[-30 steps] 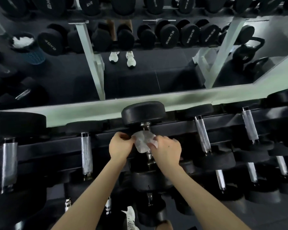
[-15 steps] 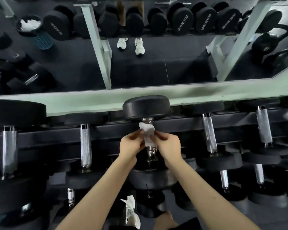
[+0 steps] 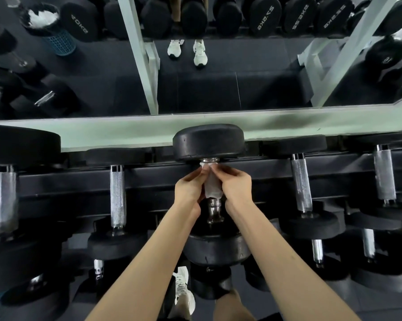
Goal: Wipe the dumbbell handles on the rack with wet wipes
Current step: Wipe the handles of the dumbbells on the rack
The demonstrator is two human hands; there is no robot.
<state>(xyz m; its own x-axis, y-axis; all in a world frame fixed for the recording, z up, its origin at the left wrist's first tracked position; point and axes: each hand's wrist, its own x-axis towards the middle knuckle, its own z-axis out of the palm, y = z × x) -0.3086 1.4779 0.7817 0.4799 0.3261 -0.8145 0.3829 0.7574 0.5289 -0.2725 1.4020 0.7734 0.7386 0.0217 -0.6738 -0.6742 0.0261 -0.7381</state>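
Dumbbell handle [image 3: 213, 208] mid-row on rack [image 3: 149, 178], upper part wrapped in wet wipe [image 3: 211, 189], pinched round from either side by left hand [image 3: 188, 188] and right hand [image 3: 236, 186]; lower collar bare. Probably mid-task: no telling which neighbouring handles [image 3: 117, 193] already done.

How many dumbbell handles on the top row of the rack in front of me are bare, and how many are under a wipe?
Bare handles: 4
Wrapped handle, with the wet wipe round it, pinched by the left hand and the right hand: 1
Total: 5
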